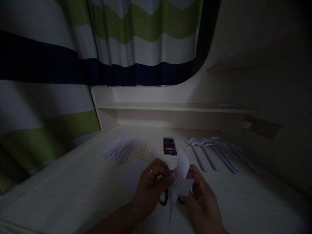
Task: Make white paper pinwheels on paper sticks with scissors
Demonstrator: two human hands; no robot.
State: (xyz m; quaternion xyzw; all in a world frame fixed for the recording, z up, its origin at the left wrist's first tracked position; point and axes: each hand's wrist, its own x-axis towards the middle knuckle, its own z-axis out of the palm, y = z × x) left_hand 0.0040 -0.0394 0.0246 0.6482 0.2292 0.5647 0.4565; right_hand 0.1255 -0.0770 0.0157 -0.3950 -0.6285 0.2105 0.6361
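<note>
Between my hands is a white paper pinwheel (183, 187) with folded blades, held above the desk. My left hand (152, 182), a ring on one finger, pinches near the pinwheel's centre with thumb and index finger. On the other side my right hand (203, 201) has its fingers closed around the pinwheel's right edge and back. Partly hidden behind the paper, the dark handles of scissors (163, 198) show on the desk. A flat sheet of white paper (133, 172) lies just beyond my left hand.
Rolled paper sticks (121, 148) lie in a bundle at left. Several paper pinwheels on sticks (211, 152) lie at right. A phone (169, 146) rests mid-desk, with small pale bits (140, 151) left of it. Behind are a shelf (156, 106) and striped curtain (146, 42).
</note>
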